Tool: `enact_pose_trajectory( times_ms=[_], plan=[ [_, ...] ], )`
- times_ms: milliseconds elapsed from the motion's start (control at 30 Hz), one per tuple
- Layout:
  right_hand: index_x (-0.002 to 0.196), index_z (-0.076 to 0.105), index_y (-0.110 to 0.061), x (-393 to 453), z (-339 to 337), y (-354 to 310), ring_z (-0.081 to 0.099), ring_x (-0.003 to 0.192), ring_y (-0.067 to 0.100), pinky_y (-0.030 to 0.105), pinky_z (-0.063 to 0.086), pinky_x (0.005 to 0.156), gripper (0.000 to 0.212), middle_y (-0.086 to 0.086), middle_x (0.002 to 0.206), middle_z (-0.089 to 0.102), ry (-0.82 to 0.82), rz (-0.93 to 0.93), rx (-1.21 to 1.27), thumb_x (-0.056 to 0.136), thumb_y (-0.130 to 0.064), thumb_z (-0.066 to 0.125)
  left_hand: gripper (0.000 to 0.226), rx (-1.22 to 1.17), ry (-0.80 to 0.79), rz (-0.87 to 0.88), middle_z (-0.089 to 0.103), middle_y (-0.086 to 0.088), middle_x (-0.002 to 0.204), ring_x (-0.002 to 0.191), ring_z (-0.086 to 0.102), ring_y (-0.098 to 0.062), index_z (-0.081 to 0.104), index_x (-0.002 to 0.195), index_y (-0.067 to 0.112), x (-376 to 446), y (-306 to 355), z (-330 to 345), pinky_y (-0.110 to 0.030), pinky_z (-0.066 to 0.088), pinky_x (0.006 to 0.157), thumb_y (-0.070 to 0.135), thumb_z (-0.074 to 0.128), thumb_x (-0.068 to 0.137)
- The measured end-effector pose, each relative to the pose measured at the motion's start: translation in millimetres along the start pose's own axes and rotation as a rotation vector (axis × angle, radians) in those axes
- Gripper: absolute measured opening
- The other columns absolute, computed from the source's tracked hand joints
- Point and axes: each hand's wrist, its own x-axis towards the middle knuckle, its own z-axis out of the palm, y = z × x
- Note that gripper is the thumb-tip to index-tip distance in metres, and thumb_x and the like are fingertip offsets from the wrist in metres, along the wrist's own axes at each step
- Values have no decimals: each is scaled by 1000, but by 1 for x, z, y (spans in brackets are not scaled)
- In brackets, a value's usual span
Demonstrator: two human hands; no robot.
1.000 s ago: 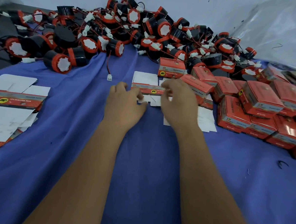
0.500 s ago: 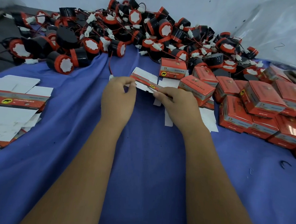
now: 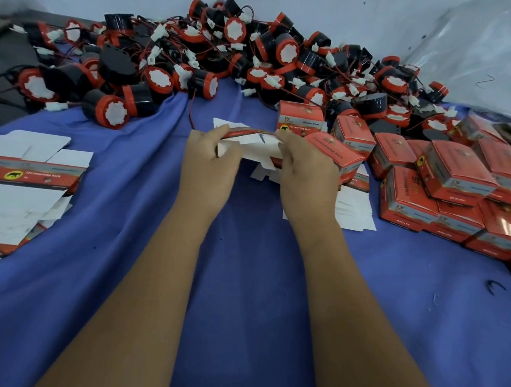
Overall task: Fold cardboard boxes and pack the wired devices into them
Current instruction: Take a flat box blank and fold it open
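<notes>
A flat box blank [image 3: 253, 144], red outside and white inside, is held just above the blue-covered worktop [image 3: 242, 283], toward its far middle. It is gripped at one end by the left hand [image 3: 209, 163] and at the other by the right hand [image 3: 307, 172], fingers curled round its edges, and it is partly opened between them. Its printing cannot be read.

On the stack of blanks [image 3: 29, 171] at the left edge, "12v reversing horn" is printed on a red band beside a yellow oval with a black animal figure. The same line and emblem are carried by a folded box [image 3: 302, 118] standing just beyond the hands, with "Genuine Parts" above it. Closed red boxes [image 3: 448, 188] are piled along the right edge; "QTY:1PC" can be made out on some lower sides. Their contents are hidden.

Black and red wired devices [image 3: 227, 58], with white connectors, are heaped across the far edge. More white blanks [image 3: 353, 206] lie under the right hand.
</notes>
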Motion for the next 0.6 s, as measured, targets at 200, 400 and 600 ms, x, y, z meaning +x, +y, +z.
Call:
enact_pose_trajectory(
  times_ms=[200, 400, 600],
  plan=[
    [128, 65, -14, -4, 7, -7, 66, 95, 26, 27, 39, 70, 31, 7, 109, 73, 90, -124, 87, 99, -15, 53, 57, 255, -2, 59, 60, -1, 106, 85, 53, 0, 56, 137, 31, 0, -6, 0, 3, 34, 64, 11, 57, 83],
    [118, 71, -13, -10, 15, -23, 66, 100, 18, 20, 44, 82, 27, 3, 110, 74, 64, -331, 228, 93, -16, 61, 71, 36, 79, -1, 61, 14, 78, 72, 58, -11, 30, 152, 38, -1, -9, -4, -39, 55, 72, 21, 51, 87],
    [146, 44, -18, -4, 10, -10, 54, 123, 6, 19, 43, 106, 54, -8, 130, 57, -162, 25, 800, 98, 7, 38, 50, -111, 184, -48, 63, 19, 102, 86, 64, -13, 54, 124, 49, 3, -7, -14, -25, 51, 53, 13, 39, 92]
  ],
)
